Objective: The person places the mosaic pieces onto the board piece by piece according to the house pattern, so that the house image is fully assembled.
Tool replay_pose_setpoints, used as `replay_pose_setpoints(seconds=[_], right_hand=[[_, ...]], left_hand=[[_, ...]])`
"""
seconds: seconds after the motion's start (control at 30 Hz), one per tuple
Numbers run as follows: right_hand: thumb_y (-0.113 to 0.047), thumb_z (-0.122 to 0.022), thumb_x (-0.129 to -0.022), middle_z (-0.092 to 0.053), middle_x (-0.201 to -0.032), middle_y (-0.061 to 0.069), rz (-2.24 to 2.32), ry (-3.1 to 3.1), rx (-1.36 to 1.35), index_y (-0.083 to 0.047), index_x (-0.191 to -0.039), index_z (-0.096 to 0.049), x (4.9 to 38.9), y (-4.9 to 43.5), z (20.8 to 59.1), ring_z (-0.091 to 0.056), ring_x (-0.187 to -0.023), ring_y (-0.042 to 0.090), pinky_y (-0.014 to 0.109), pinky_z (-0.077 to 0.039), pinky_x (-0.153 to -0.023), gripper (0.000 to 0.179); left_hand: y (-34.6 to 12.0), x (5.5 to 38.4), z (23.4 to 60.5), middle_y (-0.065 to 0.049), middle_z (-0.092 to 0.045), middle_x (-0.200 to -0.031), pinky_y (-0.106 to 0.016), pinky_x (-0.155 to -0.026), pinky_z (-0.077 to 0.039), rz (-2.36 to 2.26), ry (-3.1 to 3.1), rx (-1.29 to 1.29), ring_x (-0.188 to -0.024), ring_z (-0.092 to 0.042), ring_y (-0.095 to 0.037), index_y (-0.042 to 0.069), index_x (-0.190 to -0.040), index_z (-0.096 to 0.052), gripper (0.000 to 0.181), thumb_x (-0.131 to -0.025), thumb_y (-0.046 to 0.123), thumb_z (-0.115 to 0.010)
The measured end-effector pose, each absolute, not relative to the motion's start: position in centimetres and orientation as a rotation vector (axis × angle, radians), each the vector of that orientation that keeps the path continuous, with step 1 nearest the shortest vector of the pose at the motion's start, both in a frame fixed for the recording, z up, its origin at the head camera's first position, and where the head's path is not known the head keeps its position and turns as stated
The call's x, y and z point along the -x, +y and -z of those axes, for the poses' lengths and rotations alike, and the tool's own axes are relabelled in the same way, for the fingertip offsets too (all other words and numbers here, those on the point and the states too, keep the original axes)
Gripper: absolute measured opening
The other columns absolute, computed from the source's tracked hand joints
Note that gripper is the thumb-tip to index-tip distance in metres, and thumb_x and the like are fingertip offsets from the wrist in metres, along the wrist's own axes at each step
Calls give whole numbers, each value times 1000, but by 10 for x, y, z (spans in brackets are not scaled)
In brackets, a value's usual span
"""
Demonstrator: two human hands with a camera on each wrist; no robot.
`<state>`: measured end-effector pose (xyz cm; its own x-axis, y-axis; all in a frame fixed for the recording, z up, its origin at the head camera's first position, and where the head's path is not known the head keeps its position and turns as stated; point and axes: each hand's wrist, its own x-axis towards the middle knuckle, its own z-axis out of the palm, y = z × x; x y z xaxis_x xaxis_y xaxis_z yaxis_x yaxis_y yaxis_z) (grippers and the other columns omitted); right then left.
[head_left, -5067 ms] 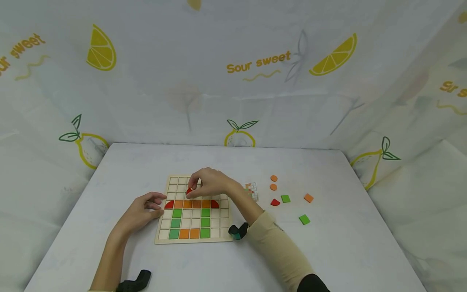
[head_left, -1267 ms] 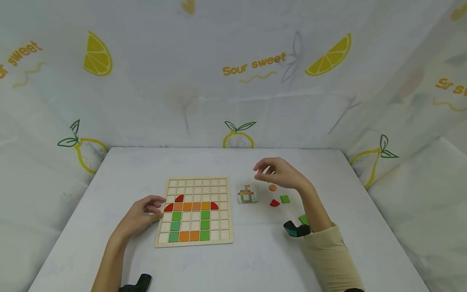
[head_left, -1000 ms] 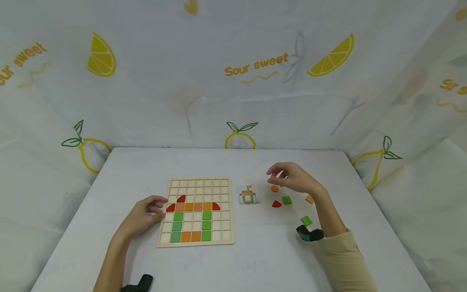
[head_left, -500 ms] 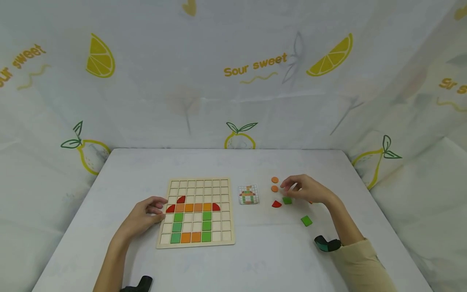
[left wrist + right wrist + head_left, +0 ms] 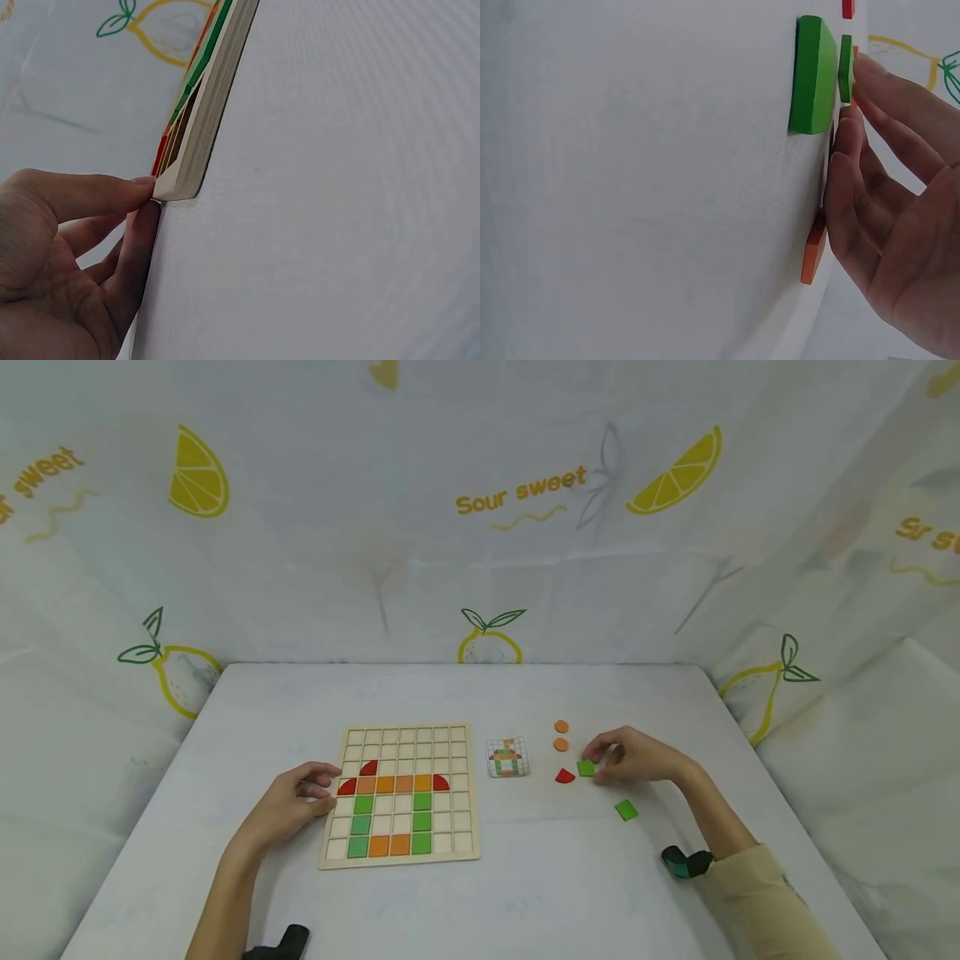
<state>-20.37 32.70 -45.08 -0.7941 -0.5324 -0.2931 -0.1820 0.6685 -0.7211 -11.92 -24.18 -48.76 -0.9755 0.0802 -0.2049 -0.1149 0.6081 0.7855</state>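
The wooden grid board (image 5: 452,737) lies on the left part of the table with red, orange and green pieces set in it. My left hand (image 5: 292,802) rests at its left edge; in the left wrist view the hand (image 5: 82,247) has a fingertip touching the board's corner (image 5: 184,176). My right hand (image 5: 637,756) is low over the loose tiles, thumb and fingertips apart beside a green square tile (image 5: 586,767). Seen from the right wrist, fingertips are close to that green tile (image 5: 846,67); I cannot make out a pinch. An orange tile (image 5: 814,247) lies beneath the hand.
A small pattern card (image 5: 507,757) lies right of the board. Beyond it are two orange discs (image 5: 561,744), a red quarter-circle (image 5: 565,776) and another green square (image 5: 626,810). A printed cloth (image 5: 337,568) hangs behind the white table (image 5: 525,893).
The right hand has put the red quarter-circle on the board, let it go and moved right, past the orange discs, down to the green tile. The left hand has stayed at the board's edge.
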Motion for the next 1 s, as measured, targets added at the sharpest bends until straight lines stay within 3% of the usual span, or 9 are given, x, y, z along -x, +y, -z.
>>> replay_pose_setpoints(seconds=[0.27,1.0], right_hand=[[-10,-88,-89,-73,-109,11,924,2447,521,-3,-116,-75,206,325,457,-62,-81,18,23,-54,-73,31],[-12,-87,-89,-71,-94,1,828,2495,528,-6,-104,-76,203,324,456,-61,-78,16,22,-53,-70,20]], left_hand=[[-241,121,489,-15,-66,-121,-21,-81,-50,-1292,2626,17,-101,-64,-18,1,-139,-65,48,-94,7,-79],[-243,120,491,-15,-65,-121,-21,-81,-50,-1295,2639,18,-101,-63,-17,1,-138,-65,47,-94,8,-80]])
